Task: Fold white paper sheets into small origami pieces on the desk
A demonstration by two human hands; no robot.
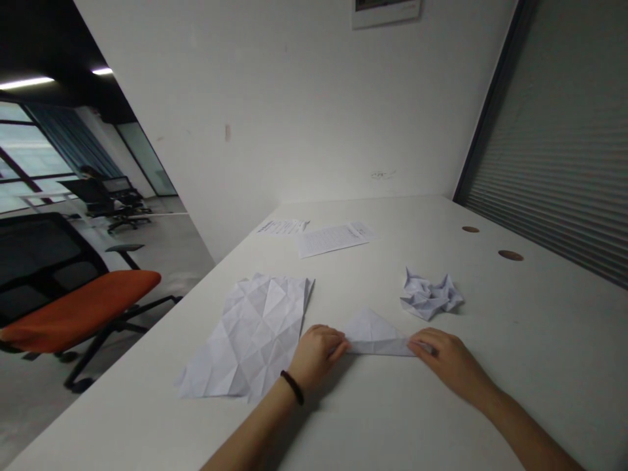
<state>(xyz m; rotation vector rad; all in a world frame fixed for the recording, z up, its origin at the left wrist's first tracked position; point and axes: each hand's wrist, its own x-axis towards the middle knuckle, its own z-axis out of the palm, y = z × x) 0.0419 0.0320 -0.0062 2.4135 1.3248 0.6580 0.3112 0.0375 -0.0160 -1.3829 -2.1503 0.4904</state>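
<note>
A small white paper folded into a triangle (373, 332) lies on the white table (383, 418) in front of me. My left hand (316, 353), with a dark band on its wrist, pinches the triangle's left corner with curled fingers. My right hand (444, 358) presses its fingers down on the right corner. Both hands rest on the tabletop.
A large creased sheet (252, 333) lies flat to the left of my hands. A crumpled folded paper (430, 294) sits behind the right hand. Printed sheets (333, 237) lie farther back near the wall. An orange office chair (73, 307) stands left of the table.
</note>
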